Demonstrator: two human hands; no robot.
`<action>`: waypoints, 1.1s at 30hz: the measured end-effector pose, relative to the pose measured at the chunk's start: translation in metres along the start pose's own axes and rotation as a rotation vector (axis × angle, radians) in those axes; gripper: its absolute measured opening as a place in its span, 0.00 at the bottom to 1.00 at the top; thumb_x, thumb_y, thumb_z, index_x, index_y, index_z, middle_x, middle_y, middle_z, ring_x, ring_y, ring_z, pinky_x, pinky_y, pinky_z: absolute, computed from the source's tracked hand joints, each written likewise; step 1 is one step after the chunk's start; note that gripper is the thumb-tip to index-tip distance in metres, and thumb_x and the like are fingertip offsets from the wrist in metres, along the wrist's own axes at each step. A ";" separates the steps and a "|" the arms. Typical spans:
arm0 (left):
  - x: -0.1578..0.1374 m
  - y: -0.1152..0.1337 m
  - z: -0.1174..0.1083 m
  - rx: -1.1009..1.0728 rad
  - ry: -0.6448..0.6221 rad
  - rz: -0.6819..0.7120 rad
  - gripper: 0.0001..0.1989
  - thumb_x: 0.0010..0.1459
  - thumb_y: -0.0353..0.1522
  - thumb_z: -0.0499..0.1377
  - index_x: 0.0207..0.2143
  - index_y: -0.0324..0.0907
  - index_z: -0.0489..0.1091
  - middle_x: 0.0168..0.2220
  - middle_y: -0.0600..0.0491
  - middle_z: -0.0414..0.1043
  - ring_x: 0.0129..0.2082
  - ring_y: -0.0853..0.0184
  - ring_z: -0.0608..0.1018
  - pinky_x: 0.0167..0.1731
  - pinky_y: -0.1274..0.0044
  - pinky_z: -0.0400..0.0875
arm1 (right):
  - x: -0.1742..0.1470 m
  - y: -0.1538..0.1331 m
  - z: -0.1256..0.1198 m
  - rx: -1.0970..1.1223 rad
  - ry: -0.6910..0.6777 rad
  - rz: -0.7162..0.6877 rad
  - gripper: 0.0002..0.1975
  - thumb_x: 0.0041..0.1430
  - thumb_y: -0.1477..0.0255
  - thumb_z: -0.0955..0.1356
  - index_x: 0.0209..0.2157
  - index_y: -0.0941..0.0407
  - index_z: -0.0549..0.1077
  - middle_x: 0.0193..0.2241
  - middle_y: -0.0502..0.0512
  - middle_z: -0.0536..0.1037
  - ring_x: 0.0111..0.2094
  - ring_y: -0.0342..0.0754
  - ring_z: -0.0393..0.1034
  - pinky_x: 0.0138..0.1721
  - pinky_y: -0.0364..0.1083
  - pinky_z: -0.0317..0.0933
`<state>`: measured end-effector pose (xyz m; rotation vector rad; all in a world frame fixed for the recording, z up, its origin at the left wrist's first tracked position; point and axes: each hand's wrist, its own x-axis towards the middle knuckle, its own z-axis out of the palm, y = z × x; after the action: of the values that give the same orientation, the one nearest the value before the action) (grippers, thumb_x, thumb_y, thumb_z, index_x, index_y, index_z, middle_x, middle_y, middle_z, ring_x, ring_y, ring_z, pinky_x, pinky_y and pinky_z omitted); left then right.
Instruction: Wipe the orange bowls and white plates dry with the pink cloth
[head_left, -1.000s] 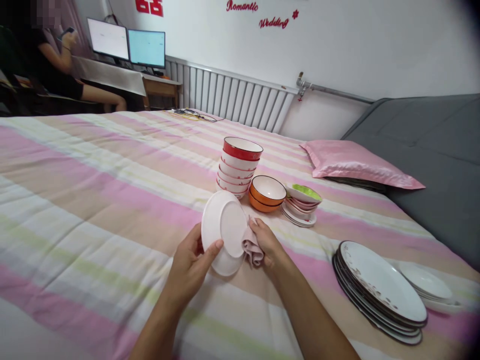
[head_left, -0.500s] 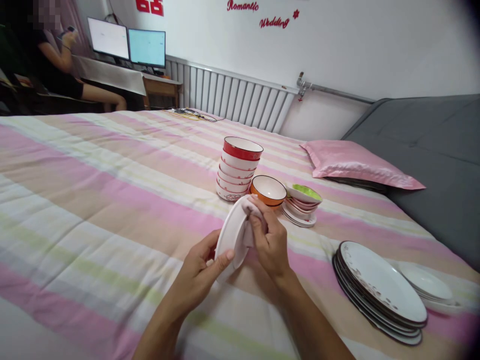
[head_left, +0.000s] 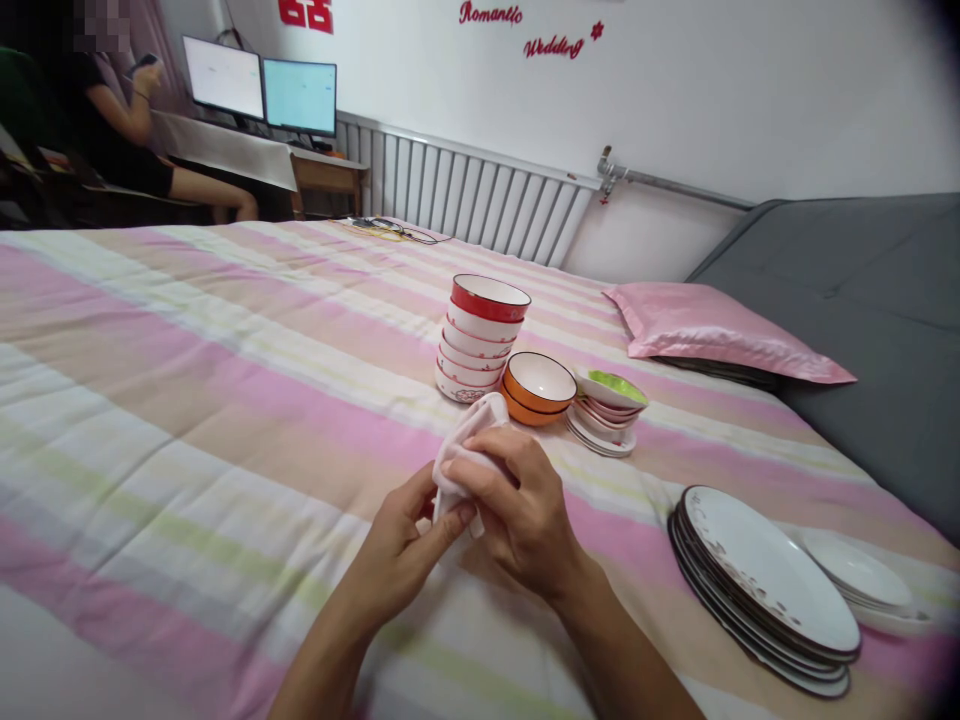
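My left hand (head_left: 405, 545) is closed on the edge of a small white plate (head_left: 489, 405), its thumb on the near side. The plate is tilted up on edge above the bed. A pale pinkish cloth (head_left: 456, 462) lies over its face, bunched under the fingers of my right hand (head_left: 525, 505), which presses it there. Cloth and fingers hide most of the plate. Just beyond my hands stand a stack of red-and-white bowls (head_left: 480, 340), two orange bowls (head_left: 538, 400) and a pile of small dishes (head_left: 609, 415).
A stack of dark-rimmed plates (head_left: 772, 580) lies at the right, beside smaller white dishes (head_left: 862, 575). Behind are a pink pillow (head_left: 727, 330), the grey headboard (head_left: 847, 270) and cables (head_left: 394, 232). A person (head_left: 127, 130) sits at the far left by two monitors (head_left: 300, 98).
My right hand has moved with the cloth from the plate's upper right edge down and left across its face. My left hand still grips the plate, which is now more covered.
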<state>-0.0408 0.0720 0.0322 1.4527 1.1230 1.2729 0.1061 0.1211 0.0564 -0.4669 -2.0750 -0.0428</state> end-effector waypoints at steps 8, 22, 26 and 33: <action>0.000 0.003 0.001 -0.014 -0.058 -0.045 0.18 0.59 0.41 0.56 0.48 0.41 0.69 0.35 0.53 0.70 0.36 0.65 0.72 0.35 0.76 0.66 | -0.004 0.021 -0.002 -0.030 0.061 0.258 0.16 0.62 0.80 0.61 0.49 0.54 0.72 0.47 0.59 0.71 0.50 0.50 0.66 0.51 0.50 0.63; 0.001 -0.003 0.000 0.048 0.066 0.025 0.08 0.57 0.34 0.57 0.37 0.40 0.70 0.31 0.54 0.72 0.33 0.65 0.73 0.33 0.77 0.68 | 0.002 -0.005 -0.005 0.075 -0.093 0.024 0.14 0.58 0.79 0.64 0.44 0.55 0.74 0.43 0.58 0.73 0.45 0.51 0.67 0.45 0.51 0.62; -0.001 -0.002 0.000 -0.011 0.104 0.013 0.07 0.49 0.26 0.59 0.33 0.40 0.69 0.31 0.54 0.72 0.32 0.65 0.74 0.31 0.78 0.69 | 0.003 -0.016 -0.002 0.110 -0.185 -0.016 0.15 0.57 0.80 0.63 0.43 0.56 0.75 0.43 0.57 0.75 0.44 0.52 0.66 0.44 0.51 0.60; -0.004 0.006 -0.001 -0.052 0.014 0.020 0.25 0.45 0.25 0.62 0.47 0.46 0.66 0.44 0.53 0.71 0.44 0.62 0.73 0.46 0.74 0.68 | 0.003 -0.018 -0.005 0.343 -0.285 0.139 0.14 0.58 0.80 0.63 0.44 0.57 0.75 0.42 0.58 0.74 0.43 0.49 0.66 0.46 0.49 0.61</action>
<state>-0.0415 0.0669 0.0378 1.4218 1.0797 1.3190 0.1024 0.1047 0.0641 -0.4214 -2.2607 0.4798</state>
